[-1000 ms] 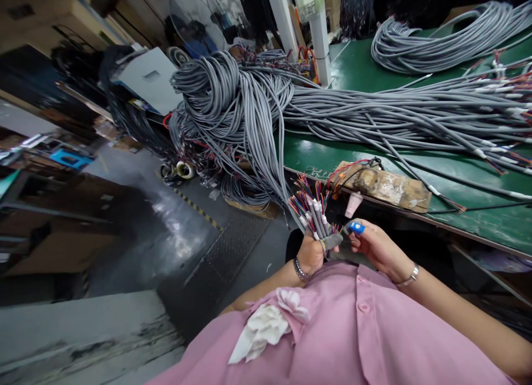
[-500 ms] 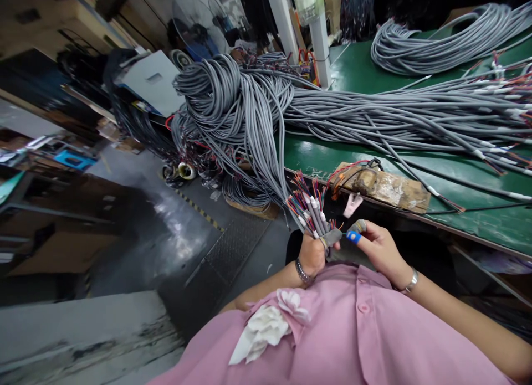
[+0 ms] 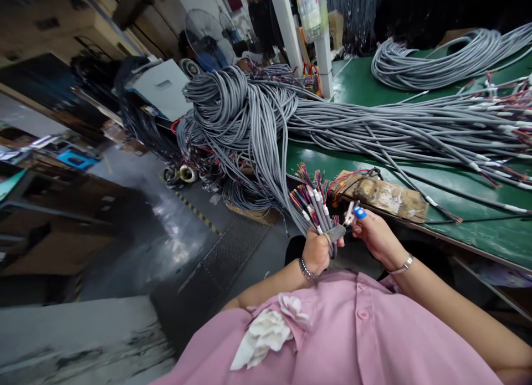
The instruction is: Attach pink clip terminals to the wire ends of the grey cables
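L hand (image 3: 316,253): wrapped firmly round a bundle of grey cables (image 3: 321,210), grip narrow, thumb w/ grey wrap (image 3: 334,233) laid across the front. Bundle location: in front of the person's body, just off the near edge of the green table (image 3: 482,235), cut ends tilted up & away. R hand (image 3: 376,235): raised beside the bundle, apart from L hand, fingertips drawn close together, blue tape (image 3: 359,212) on one digit. Fingertips overlap a small pink clip (image 3: 349,213) at the near side of the wooden block (image 3: 386,194); view is small & blurred there, so can't tell if R hand pinches the clip, a wire, or nothing. Status, judged from the ends: grey jackets are off at the tips, colored wires (image 3: 305,177) are fanned out, & white bands (image 3: 306,215) sit at several jacket ends, so jacket removal & banding look done on most visible ends in the bundle. Outstanding, est.: work on individual wires, prob. one cable at a time, since R hand is up at the short wires nearest L thumb; no. of wires finished not readable. Adj. stock: long grey cables (image 3: 394,124) lie along the table, many w/ bands & bare wires at the R end; a cable coil (image 3: 449,69) lies behind, & a looped cable pile (image 3: 220,97) sits at the L end.
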The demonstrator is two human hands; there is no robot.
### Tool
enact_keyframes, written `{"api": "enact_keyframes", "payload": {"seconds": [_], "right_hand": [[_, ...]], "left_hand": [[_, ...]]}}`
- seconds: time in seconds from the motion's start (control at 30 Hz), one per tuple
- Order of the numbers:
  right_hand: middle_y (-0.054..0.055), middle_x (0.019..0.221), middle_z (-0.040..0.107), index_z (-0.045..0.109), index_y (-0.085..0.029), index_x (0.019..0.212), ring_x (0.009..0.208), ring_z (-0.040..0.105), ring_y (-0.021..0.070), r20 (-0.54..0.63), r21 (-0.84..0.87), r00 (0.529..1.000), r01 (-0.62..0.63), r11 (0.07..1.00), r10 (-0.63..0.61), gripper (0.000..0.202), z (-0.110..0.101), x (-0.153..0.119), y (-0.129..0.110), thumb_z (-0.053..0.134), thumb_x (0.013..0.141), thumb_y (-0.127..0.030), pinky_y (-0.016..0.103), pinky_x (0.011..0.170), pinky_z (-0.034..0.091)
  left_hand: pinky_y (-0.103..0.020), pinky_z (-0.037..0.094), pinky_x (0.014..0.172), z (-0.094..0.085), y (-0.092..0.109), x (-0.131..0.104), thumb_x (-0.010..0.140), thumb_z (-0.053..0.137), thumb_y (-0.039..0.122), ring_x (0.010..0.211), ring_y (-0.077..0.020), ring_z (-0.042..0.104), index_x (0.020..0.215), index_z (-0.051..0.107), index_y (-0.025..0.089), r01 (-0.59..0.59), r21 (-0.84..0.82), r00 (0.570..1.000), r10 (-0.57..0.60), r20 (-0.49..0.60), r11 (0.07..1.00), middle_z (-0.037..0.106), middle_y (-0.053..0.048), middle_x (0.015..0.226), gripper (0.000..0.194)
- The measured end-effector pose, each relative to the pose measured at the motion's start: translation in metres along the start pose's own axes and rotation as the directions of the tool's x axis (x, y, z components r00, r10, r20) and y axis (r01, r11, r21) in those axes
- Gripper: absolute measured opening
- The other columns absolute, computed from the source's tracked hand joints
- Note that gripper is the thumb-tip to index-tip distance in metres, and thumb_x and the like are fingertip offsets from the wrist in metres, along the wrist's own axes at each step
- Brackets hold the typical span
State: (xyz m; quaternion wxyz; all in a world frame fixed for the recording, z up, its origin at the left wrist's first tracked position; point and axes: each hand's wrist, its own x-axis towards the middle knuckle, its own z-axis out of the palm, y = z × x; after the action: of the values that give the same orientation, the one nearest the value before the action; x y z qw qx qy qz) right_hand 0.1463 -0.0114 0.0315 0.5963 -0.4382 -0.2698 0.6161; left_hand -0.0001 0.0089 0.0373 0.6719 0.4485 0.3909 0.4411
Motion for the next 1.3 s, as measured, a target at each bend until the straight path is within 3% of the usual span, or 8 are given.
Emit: {"api": "enact_keyframes", "payload": {"seconds": [0.13,0.4,0.63,0.83,1.07,1.3], "right_hand": [[-0.001,0.071,0.052,0.061,-0.018,0.076,0.056,0.037,0.0095,0.043,0.036,0.999,-0.011,0.999,0.009,0.036,0.003,-0.002,-0.001,0.062,0.082,-0.053,0.024,0.053,0.035],[-0.003,0.065,0.049,0.061,-0.019,0.076,0.056,0.037,0.0098,-0.017,0.031,1.0,0.01,0.999,-0.009,0.03,0.002,-0.002,0.002,0.066,0.081,-0.048,0.025,0.056,0.037],[0.0,0.064,0.053,0.065,-0.018,0.077,0.056,0.042,0.0116,-0.037,0.039,0.994,0.1,0.994,-0.099,0.047,-0.005,0.005,0.019,0.053,0.084,-0.063,0.026,0.057,0.04],[0.002,0.068,0.061,0.07,-0.018,0.085,0.057,0.051,0.0127,0.089,0.263,0.996,-0.054,0.963,0.031,0.048,0.001,0.014,0.017,0.061,0.077,-0.064,0.027,0.056,0.044],[0.003,0.069,0.065,0.07,-0.018,0.088,0.061,0.057,0.0162,-0.009,0.324,1.0,0.026,0.946,-0.025,0.049,0.006,0.021,0.024,0.063,0.076,-0.065,0.029,0.056,0.046],[0.002,0.079,0.066,0.068,-0.021,0.087,0.065,0.059,0.0135,0.07,0.429,0.996,-0.087,0.899,0.063,0.053,-0.003,0.014,0.029,0.052,0.079,-0.07,0.026,0.06,0.048]], "left_hand": [[-0.025,0.037,0.051,-0.002,-0.001,0.0,0.07,0.072,0.027,0.047,-0.0108,0.051,0.057,0.063,0.014,-0.005,-0.016,1.0,0.005,0.006,1.0,0.057,-0.001,0.049,0.02],[-0.025,0.039,0.051,-0.003,-0.001,-0.001,0.071,0.071,0.029,0.047,-0.011,0.051,0.054,0.06,0.014,-0.004,-0.001,1.0,0.004,0.008,1.0,0.057,-0.001,0.049,0.025],[-0.025,0.04,0.052,0.0,0.003,-0.001,0.069,0.072,0.028,0.047,-0.0107,0.051,0.052,0.059,0.014,-0.011,-0.013,1.0,0.011,0.008,1.0,0.057,-0.001,0.049,0.025],[-0.024,0.039,0.052,0.003,0.002,-0.001,0.069,0.072,0.033,0.045,-0.0103,0.05,0.051,0.059,0.014,0.021,0.001,1.0,-0.021,0.003,1.0,0.056,-0.001,0.047,0.029],[-0.024,0.039,0.051,0.001,-0.002,0.0,0.068,0.072,0.026,0.046,-0.0105,0.051,0.051,0.059,0.014,0.023,0.013,1.0,-0.023,0.017,1.0,0.056,-0.001,0.047,0.025],[-0.024,0.039,0.052,-0.003,-0.003,-0.005,0.071,0.071,0.027,0.046,-0.0105,0.05,0.051,0.06,0.013,0.001,0.02,1.0,-0.002,0.015,1.0,0.057,-0.001,0.048,0.026]]}}
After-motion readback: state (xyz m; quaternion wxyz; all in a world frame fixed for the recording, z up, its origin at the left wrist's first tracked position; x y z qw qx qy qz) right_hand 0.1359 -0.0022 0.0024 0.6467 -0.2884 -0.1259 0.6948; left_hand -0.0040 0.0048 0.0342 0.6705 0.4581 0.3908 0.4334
